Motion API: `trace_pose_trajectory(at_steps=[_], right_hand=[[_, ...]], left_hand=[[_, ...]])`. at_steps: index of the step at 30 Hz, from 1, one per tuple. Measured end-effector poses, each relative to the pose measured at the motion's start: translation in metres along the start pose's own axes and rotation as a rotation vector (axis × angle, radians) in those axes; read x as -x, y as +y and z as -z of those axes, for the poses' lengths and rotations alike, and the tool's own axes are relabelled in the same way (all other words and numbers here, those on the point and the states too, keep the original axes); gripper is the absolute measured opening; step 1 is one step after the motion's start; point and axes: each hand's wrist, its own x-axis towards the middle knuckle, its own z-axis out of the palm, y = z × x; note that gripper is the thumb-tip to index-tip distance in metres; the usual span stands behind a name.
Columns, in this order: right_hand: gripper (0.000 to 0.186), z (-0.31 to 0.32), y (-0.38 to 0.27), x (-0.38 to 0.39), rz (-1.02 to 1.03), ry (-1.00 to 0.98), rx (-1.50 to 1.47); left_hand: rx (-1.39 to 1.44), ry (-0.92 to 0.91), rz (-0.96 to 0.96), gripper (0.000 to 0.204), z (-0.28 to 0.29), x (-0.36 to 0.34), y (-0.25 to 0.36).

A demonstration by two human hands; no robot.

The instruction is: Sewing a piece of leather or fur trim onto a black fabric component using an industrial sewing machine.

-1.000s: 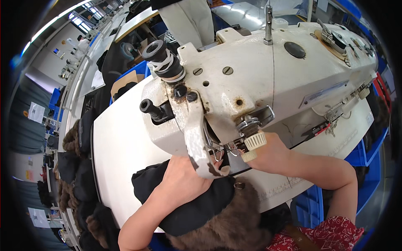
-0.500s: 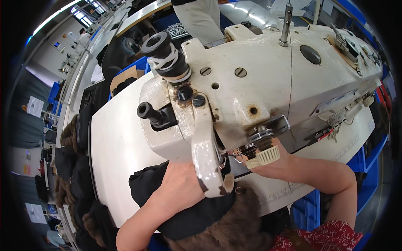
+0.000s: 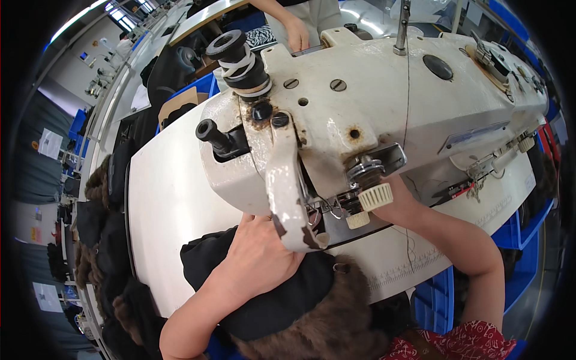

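A white sewing machine (image 3: 324, 132) fills the middle of the view, its paint chipped and stained. Below its left end, a black garment piece (image 3: 264, 312) with brown fur trim (image 3: 324, 324) lies across the near table edge. My left hand (image 3: 258, 258) holds the black cloth from above, fingers bent over it and partly hidden under the machine head. The needle area is mostly covered by the white lever (image 3: 285, 198). Behind the cream tension knob (image 3: 376, 196), my right hand (image 3: 393, 204) reaches under the machine arm; its fingers are hidden.
Dark fur-trimmed pieces (image 3: 120, 282) are heaped along the table's left side. Blue bins (image 3: 435, 300) stand below the right edge. Red-handled snips (image 3: 462, 190) lie beneath the machine arm. Beyond the machine, another person's hand (image 3: 296, 33) hangs near light trousers.
My view has shifted slightly, so the machine sits a little higher. My left hand's fingers show more, still on the black cloth. The other person's arm has come into view at the top.
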Motion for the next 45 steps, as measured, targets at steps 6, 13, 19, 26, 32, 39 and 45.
trace_pose_trajectory(at_steps=[6, 13, 19, 26, 32, 39, 45], right_hand=[[0.019, -0.001, -0.006, 0.009, -0.358, -0.067, 0.197], [0.032, -0.024, 0.025, 0.037, 0.908, -0.287, 0.986], [0.031, -0.034, 0.031, 0.035, 0.915, -0.256, 0.988], [0.027, -0.034, 0.036, 0.029, 0.954, -0.162, 0.854], [0.034, -0.045, 0.016, 0.031, 0.107, -0.16, 0.283], [0.038, -0.092, -0.035, 0.015, -0.008, -0.322, -0.327], [0.035, -0.113, -0.105, 0.031, 0.159, -0.422, -0.265]], left_hand=[[-0.022, -0.059, 0.046, 0.03, 0.002, 0.004, 0.003], [0.285, -0.035, 0.043, 0.027, -0.012, 0.002, -0.019], [0.636, -0.189, 0.287, 0.03, 0.007, -0.021, -0.039], [0.339, -0.146, 0.062, 0.027, -0.007, -0.03, -0.06], [0.876, 0.037, 0.423, 0.026, 0.017, 0.005, -0.052], [0.867, 0.397, 0.454, 0.005, 0.064, 0.039, -0.026], [0.752, 0.749, 0.314, 0.006, 0.121, 0.085, -0.001]])
